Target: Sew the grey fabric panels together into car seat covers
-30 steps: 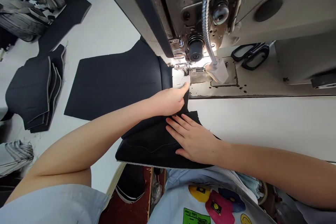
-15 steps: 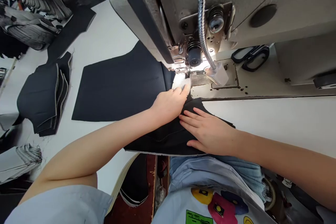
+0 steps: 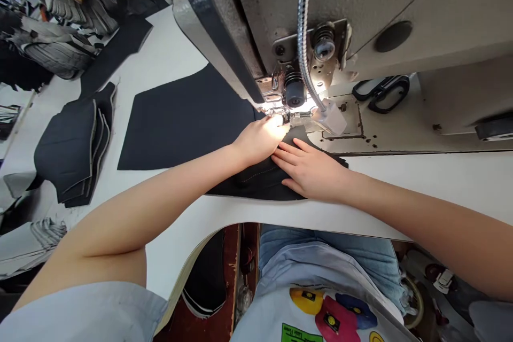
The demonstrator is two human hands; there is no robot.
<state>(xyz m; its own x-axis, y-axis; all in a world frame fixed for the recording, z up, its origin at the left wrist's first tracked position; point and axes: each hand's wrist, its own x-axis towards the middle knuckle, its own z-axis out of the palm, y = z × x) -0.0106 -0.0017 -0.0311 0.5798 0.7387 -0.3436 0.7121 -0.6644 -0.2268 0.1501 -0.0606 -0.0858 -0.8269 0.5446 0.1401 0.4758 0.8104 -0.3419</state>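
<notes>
A black fabric piece (image 3: 188,117) lies under the sewing machine's presser foot (image 3: 286,113), spreading to the left over the white table. My left hand (image 3: 258,141) is close in front of the foot, its fingers bent and pressed together on the fabric in the bright lamp light. What lies beneath those fingertips is mostly hidden. Beside it, my right hand (image 3: 312,171) rests flat with fingers stretched out on a nearer black fabric part (image 3: 256,184), which has a pale stitched line.
Black scissors (image 3: 382,91) lie on the machine bed (image 3: 401,136) at the right. Stacked black cut pieces (image 3: 66,144) and a heap of grey fabric (image 3: 60,45) occupy the table's left side. A metal flexible lamp neck (image 3: 304,21) hangs before the needle area.
Both hands and the fabric have moved away from me, toward the machine. The pale mesh strip under my left fingers is now out of sight, and the fabric's near edge has left the table edge.
</notes>
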